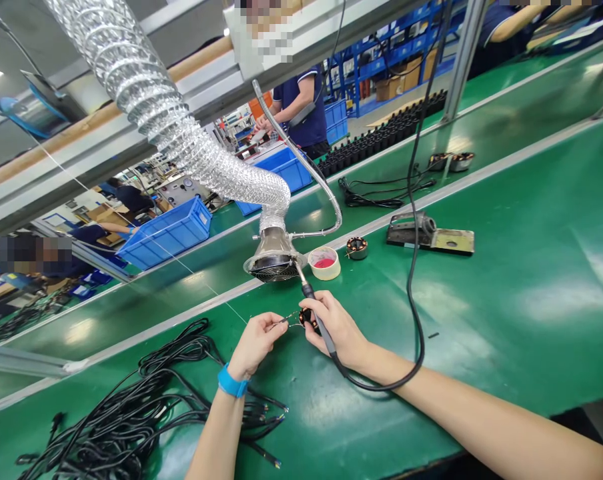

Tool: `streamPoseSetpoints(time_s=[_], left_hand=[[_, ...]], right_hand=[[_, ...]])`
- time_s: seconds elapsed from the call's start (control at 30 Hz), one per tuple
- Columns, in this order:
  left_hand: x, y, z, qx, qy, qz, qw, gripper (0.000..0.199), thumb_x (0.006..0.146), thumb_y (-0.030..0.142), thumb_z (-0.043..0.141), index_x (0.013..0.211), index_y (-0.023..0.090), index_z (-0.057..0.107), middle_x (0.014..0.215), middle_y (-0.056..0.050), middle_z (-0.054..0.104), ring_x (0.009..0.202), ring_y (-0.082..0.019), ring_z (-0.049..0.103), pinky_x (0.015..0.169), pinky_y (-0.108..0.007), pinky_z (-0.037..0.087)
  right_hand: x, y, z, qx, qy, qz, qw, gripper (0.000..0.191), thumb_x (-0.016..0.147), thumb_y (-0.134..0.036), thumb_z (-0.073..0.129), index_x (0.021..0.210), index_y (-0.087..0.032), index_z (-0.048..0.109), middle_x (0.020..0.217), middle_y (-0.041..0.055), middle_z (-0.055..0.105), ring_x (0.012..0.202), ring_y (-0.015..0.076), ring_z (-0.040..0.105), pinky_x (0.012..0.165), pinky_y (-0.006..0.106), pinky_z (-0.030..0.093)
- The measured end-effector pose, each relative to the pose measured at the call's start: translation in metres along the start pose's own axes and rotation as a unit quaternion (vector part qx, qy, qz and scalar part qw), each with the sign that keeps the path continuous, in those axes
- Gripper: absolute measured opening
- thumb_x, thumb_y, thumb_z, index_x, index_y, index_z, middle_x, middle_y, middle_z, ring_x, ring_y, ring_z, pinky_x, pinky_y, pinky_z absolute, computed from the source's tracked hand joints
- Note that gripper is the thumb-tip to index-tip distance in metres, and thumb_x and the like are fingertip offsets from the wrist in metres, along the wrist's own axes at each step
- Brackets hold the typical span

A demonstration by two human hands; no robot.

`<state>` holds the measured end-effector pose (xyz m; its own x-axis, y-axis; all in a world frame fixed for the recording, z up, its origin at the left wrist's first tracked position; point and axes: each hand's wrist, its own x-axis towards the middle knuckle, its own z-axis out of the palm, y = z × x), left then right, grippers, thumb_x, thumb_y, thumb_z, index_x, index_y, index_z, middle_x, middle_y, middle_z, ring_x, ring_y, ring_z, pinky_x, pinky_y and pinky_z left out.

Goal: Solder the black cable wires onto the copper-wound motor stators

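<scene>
left hand: (pixel 254 343) fingers closed in a pinch on the thin leads (pixel 292 322) of the coil, blue band (pixel 233 381) on the wrist
right hand: (pixel 342 330) fingers curled round the iron (pixel 324 328) and the coil (pixel 305 317), both in the one grip
coil: held up between the hands over the table (pixel 486 313), copper windings, partly hidden by fingers
iron: tip up at the hood (pixel 273 248) rim, contact can't be told; cord loops right over the forearm and up
tub: (pixel 324 265) round, pale, open, red stuff inside, on the table just right of the hood
near bin: (pixel 167 235) blue, open, across the line, tilted in view; contents can't be made out; a person's hand (pixel 133 230) by its left end
far bin: (pixel 290 171) blue, behind the duct (pixel 196 143); contents can't be told
stand: (pixel 428 235) metal holder on a shallow tray, right of the tub, well apart from the hands
spare coil: (pixel 357 249) on the table, just right of the tub
cables: (pixel 146 403) black tangled heap, left side, some stripped ends under and beside the left forearm
back strip: more black cable (pixel 376 193), two coils (pixel 461 162) side by side
</scene>
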<state>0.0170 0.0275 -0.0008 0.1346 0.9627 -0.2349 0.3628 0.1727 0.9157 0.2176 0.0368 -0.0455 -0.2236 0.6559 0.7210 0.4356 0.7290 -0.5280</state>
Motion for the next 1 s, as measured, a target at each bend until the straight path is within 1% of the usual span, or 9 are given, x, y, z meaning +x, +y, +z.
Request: streamPoseSetpoints(time_s=[0.07,0.2,0.3,0.37,0.43,0.57,0.7,0.9,1.0], left_hand=[[0.000,0.001,0.001,0.018,0.005,0.010,1.000,0.042,0.077,0.054,0.070,0.083,0.013,0.061,0.061,0.006,0.043,0.050,-0.006,0.027,0.047,-0.022,0.020],[-0.001,0.003,0.006,0.064,0.017,0.055,0.996,0.041,0.081,0.054,0.065,0.076,0.014,0.063,0.063,0.003,0.049,0.058,-0.010,0.036,0.056,-0.023,0.028],[0.000,0.002,0.011,0.091,0.034,0.074,0.992,0.044,0.083,0.056,0.060,0.070,0.014,0.065,0.060,0.003,0.049,0.059,-0.012,0.035,0.057,-0.024,0.027],[0.001,0.000,0.013,0.093,0.043,0.061,0.993,0.050,0.084,0.060,0.058,0.065,0.014,0.064,0.054,0.004,0.041,0.053,-0.010,0.029,0.053,-0.025,0.022],[0.002,-0.003,0.013,0.066,0.037,0.039,0.996,0.051,0.083,0.062,0.058,0.065,0.014,0.063,0.052,0.006,0.036,0.050,-0.009,0.023,0.050,-0.025,0.018],[0.003,-0.004,0.010,-0.015,-0.001,0.001,1.000,0.046,0.075,0.058,0.071,0.075,0.013,0.064,0.057,0.006,0.042,0.047,-0.006,0.023,0.047,-0.024,0.014],[0.003,-0.004,0.012,-0.056,0.019,-0.013,0.998,0.046,0.066,0.056,0.080,0.071,0.014,0.060,0.053,0.008,0.038,0.046,-0.004,0.021,0.045,-0.022,0.012],[0.005,-0.009,0.020,-0.021,0.031,-0.033,0.999,0.053,0.073,0.066,0.069,0.072,0.013,0.065,0.045,0.010,0.028,0.041,-0.004,0.018,0.042,-0.024,0.008],[0.006,-0.009,0.016,-0.073,0.011,-0.043,0.996,0.055,0.073,0.066,0.069,0.072,0.012,0.065,0.047,0.011,0.027,0.041,-0.003,0.016,0.042,-0.024,0.008]], right_hand=[[0.000,0.000,0.000,0.003,0.002,0.001,1.000,0.049,0.078,-0.004,0.056,0.122,-0.024,0.049,0.102,0.0064,0.051,0.078,0.0166,0.059,0.076,0.036,0.056],[0.000,-0.001,0.000,0.011,0.004,0.000,1.000,0.050,0.077,-0.004,0.057,0.122,-0.024,0.050,0.102,0.0062,0.052,0.078,0.0169,0.059,0.076,0.036,0.056],[0.000,-0.001,-0.001,0.011,0.003,0.002,1.000,0.050,0.076,-0.003,0.057,0.121,-0.024,0.051,0.102,0.0063,0.052,0.078,0.0170,0.059,0.076,0.036,0.056],[0.000,-0.001,-0.001,0.007,0.001,0.006,1.000,0.050,0.076,-0.003,0.057,0.121,-0.024,0.051,0.103,0.0066,0.052,0.078,0.0170,0.059,0.076,0.036,0.056],[0.000,-0.001,-0.001,0.006,-0.002,0.008,1.000,0.049,0.076,-0.003,0.056,0.121,-0.024,0.050,0.104,0.0068,0.051,0.078,0.0170,0.059,0.076,0.036,0.056],[0.000,0.000,-0.001,0.008,-0.004,0.007,1.000,0.050,0.076,-0.003,0.056,0.122,-0.023,0.050,0.104,0.0071,0.051,0.078,0.0170,0.059,0.076,0.036,0.056],[-0.001,0.000,-0.001,0.009,-0.005,0.011,1.000,0.051,0.075,-0.003,0.057,0.122,-0.024,0.050,0.103,0.0063,0.052,0.078,0.0168,0.059,0.075,0.036,0.056],[-0.001,0.001,0.000,0.009,-0.004,0.010,1.000,0.051,0.075,-0.004,0.057,0.121,-0.024,0.051,0.104,0.0067,0.052,0.079,0.0173,0.059,0.076,0.036,0.056],[-0.001,0.001,0.000,0.007,-0.004,0.009,1.000,0.050,0.076,-0.003,0.056,0.122,-0.024,0.050,0.104,0.0067,0.051,0.078,0.0171,0.059,0.075,0.036,0.056]])
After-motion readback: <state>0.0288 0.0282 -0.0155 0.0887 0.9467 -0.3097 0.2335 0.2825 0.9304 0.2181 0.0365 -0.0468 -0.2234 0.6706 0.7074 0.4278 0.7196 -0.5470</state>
